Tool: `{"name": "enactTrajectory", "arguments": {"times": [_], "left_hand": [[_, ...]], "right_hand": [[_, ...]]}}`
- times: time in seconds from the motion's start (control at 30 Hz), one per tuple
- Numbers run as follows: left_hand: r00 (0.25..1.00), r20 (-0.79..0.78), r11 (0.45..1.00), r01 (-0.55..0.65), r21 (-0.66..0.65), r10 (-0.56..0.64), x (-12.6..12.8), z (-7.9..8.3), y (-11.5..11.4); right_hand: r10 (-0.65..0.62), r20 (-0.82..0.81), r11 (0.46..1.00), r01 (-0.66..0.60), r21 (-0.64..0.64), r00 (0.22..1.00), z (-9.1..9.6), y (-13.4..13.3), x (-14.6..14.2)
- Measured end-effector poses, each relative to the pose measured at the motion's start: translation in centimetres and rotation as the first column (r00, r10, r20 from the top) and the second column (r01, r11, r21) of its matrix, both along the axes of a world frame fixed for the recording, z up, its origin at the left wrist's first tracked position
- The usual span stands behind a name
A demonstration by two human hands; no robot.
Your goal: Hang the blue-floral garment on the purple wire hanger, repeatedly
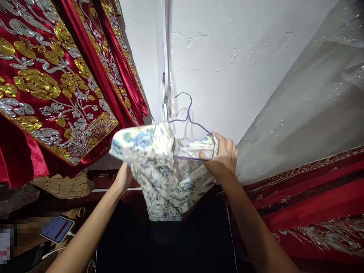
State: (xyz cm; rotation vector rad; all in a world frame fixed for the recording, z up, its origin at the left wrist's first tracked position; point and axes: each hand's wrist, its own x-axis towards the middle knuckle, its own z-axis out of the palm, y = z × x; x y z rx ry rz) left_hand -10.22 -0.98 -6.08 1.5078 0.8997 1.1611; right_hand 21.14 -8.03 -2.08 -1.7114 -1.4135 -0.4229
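A white garment with a blue and yellow floral print (159, 167) is held up in front of a white wall, draped over a thin purple wire hanger (188, 117). My right hand (223, 157) grips the garment's right shoulder together with the hanger's lower wire. My left hand (124, 177) holds the garment from underneath at its left side, partly hidden by the cloth. The hanger's hook points up, free of any rail.
Red satin robes with gold and silver embroidery (48, 83) hang at the left. A clear plastic garment cover (313, 98) hangs at the right above more red embroidered fabric (313, 204). A phone with a lit screen (57, 228) lies at the lower left.
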Motion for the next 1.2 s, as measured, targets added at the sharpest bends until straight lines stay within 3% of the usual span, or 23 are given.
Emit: {"name": "enactTrajectory", "arguments": {"times": [0.13, 0.23, 0.33, 0.43, 0.47, 0.5, 0.53, 0.6, 0.67, 0.77, 0.87, 0.97, 1.03, 1.07, 1.1, 1.17, 1.2], "left_hand": [[0.985, 0.121, 0.970, -0.095, -0.223, 0.124, 0.3, -5.0, -2.3], [0.957, 0.103, 0.934, -0.236, -0.268, 0.272, 0.8, -8.1, -3.6], [0.905, 0.156, 0.863, -0.307, -0.401, 0.395, 0.9, -10.9, -4.8], [0.908, 0.150, 0.829, -0.277, -0.486, 0.392, 1.0, -12.8, -6.4], [0.914, 0.149, 0.833, -0.264, -0.486, 0.377, 1.1, -13.2, -6.9], [0.919, 0.156, 0.840, -0.250, -0.482, 0.363, 1.4, -13.5, -7.4], [0.920, 0.167, 0.845, -0.240, -0.478, 0.355, 1.6, -13.6, -7.9], [0.922, 0.182, 0.846, -0.216, -0.488, 0.341, 2.2, -13.5, -8.6], [0.923, 0.199, 0.840, -0.190, -0.509, 0.330, 2.5, -13.3, -9.2], [0.911, 0.226, 0.835, -0.187, -0.518, 0.344, 2.3, -13.1, -9.4], [0.853, 0.162, 0.815, -0.393, -0.427, 0.496, 1.6, -13.8, -9.2], [0.714, 0.068, 0.705, -0.666, -0.242, 0.697, 1.2, -15.1, -9.3], [0.635, 0.042, 0.637, -0.768, -0.073, 0.771, 1.6, -15.6, -9.8], [0.658, 0.025, 0.657, -0.753, 0.025, 0.753, 2.0, -15.7, -10.1], [0.730, -0.017, 0.726, -0.676, 0.127, 0.683, 2.5, -15.6, -10.4], [0.901, -0.159, 0.901, -0.361, 0.240, 0.403, 3.8, -15.0, -10.9], [0.945, -0.220, 0.954, -0.190, 0.231, 0.242, 4.4, -14.7, -11.0]], "right_hand": [[-0.012, 0.034, 1.000, 0.012, 0.023, 0.999, 2.2, 1.9, -1.8], [0.117, 0.085, 0.993, -0.117, -0.009, 0.989, 2.3, 1.1, -4.0], [0.326, 0.045, 0.945, -0.325, -0.041, 0.944, 0.4, -1.8, -5.4], [0.372, -0.289, 0.928, -0.349, 0.128, 0.882, -4.1, -4.4, -7.2], [0.327, -0.457, 0.944, -0.268, 0.191, 0.827, -6.0, -4.8, -8.1], [0.247, -0.606, 0.969, -0.181, 0.169, 0.756, -8.1, -5.0, -9.2], [0.190, -0.710, 0.977, -0.199, 0.073, 0.678, -10.1, -4.9, -10.3], [0.149, -0.832, 0.900, -0.423, -0.110, 0.535, -13.6, -4.1, -12.4], [0.120, -0.880, 0.805, -0.564, -0.185, 0.460, -16.0, -3.0, -13.8], [0.112, -0.892, 0.770, -0.606, -0.200, 0.438, -17.2, -2.0, -14.0], [0.110, -0.899, 0.751, -0.628, -0.204, 0.423, -17.1, -2.3, -13.1], [0.102, -0.908, 0.751, -0.631, -0.197, 0.405, -17.1, -3.6, -12.4], [0.100, -0.914, 0.752, -0.632, -0.189, 0.392, -17.3, -4.4, -12.4], [0.103, -0.917, 0.750, -0.635, -0.183, 0.386, -17.3, -4.7, -12.5], [0.108, -0.918, 0.747, -0.640, -0.178, 0.381, -17.4, -5.0, -12.6], [0.124, -0.920, 0.739, -0.653, -0.165, 0.373, -17.3, -5.3, -12.7], [0.132, -0.919, 0.737, -0.657, -0.160, 0.371, -17.2, -5.3, -12.8]]}}
